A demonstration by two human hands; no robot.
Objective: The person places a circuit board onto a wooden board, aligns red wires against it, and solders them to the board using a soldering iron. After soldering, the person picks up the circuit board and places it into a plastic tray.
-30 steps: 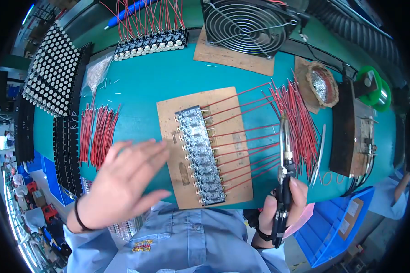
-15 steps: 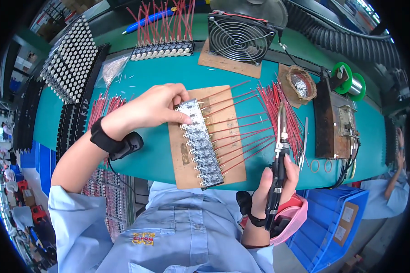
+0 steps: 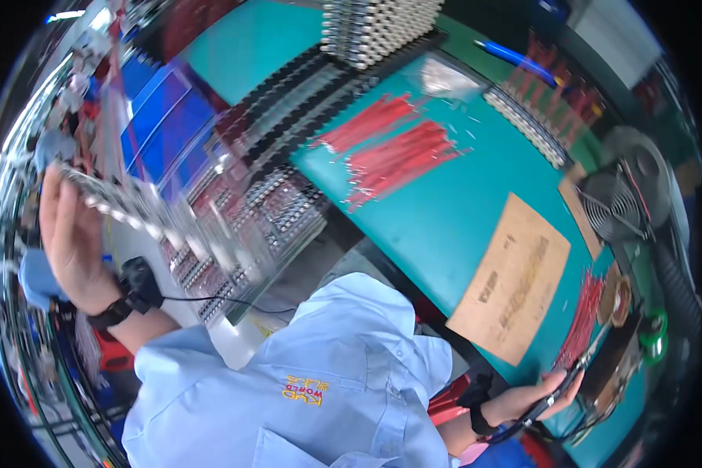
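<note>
Out at the far left, my left hand (image 3: 74,234) grips one end of a strip of small circuit boards (image 3: 136,218). The strip is tilted and smeared by motion; round pale parts line its lower side, and blurred red wires rise from it. It hangs over other wired board strips (image 3: 269,207) lying beside the bench. At the lower right my right hand (image 3: 526,402) is wrapped round the dark handle of a soldering iron (image 3: 576,368), whose tip points up toward a pile of red wires (image 3: 581,324). A brown cardboard sheet (image 3: 515,273) lies bare on the bench.
Two bundles of red wires (image 3: 402,160) lie on the green bench mat (image 3: 437,242). Beyond stand a rack of pale round parts (image 3: 382,31), a wired strip (image 3: 526,125), a fan (image 3: 616,199) and a green solder spool (image 3: 654,331). A blue bin (image 3: 168,125) sits left.
My left hand has lifted the board strip off the cardboard and carried it far left, past the bench edge. The view has turned left. My right hand still holds the soldering iron.
</note>
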